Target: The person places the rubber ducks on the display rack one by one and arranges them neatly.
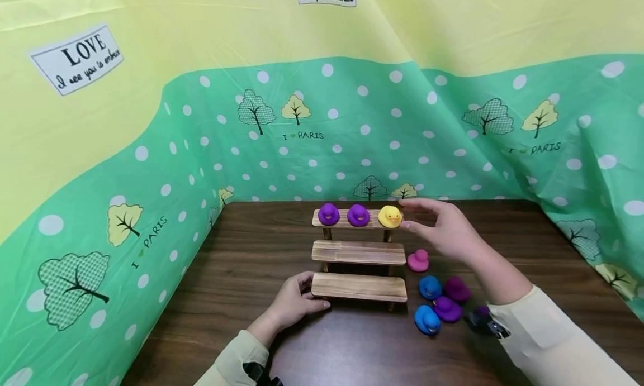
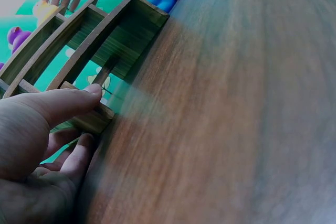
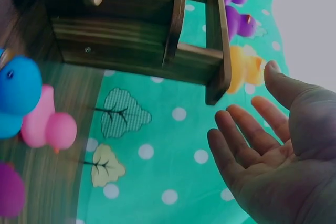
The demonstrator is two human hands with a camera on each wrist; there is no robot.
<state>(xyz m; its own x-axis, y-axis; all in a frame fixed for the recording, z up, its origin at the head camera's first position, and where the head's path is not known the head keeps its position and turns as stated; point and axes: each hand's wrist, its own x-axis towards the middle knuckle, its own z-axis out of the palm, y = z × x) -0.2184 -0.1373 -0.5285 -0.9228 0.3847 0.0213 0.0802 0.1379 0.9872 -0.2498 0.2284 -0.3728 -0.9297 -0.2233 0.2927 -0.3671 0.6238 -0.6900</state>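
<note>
Taking the middle of the three-tier wooden stand (image 1: 358, 253) as our clock's centre in the head view, with 12 o'clock straight ahead, we find the yellow duck (image 1: 389, 217) between 1 and 2 o'clock, sitting at the right end of the top tier. Two purple ducks share that tier: one (image 1: 328, 214) at 11 o'clock, the other (image 1: 358, 215) at 12.

Our right hand (image 1: 445, 229) is between 2 and 3 o'clock, just beside the yellow duck. It is spread loosely, fingers extended and apart, gripping nothing — whether the thumb tip touches the duck, we cannot tell. Our left hand (image 1: 293, 304) is at 8 o'clock, partly closed around the near left corner of the stand; the left wrist view shows its thumb over the lowest tier and its fingers bent beneath.

On the dark wooden table (image 1: 241, 246) we see a pink duck (image 1: 418, 260) at 3 o'clock, near the middle tier's end. Around 4 o'clock lies a close group: a far blue duck (image 1: 430, 287), a near blue duck (image 1: 427, 320), a violet duck (image 1: 447, 309) and a magenta duck (image 1: 457, 289). One more purple shape (image 1: 483, 311) shows by our right cuff, mostly hidden. A green and yellow cloth (image 1: 302, 168) hangs beyond the table at 12 o'clock.
</note>
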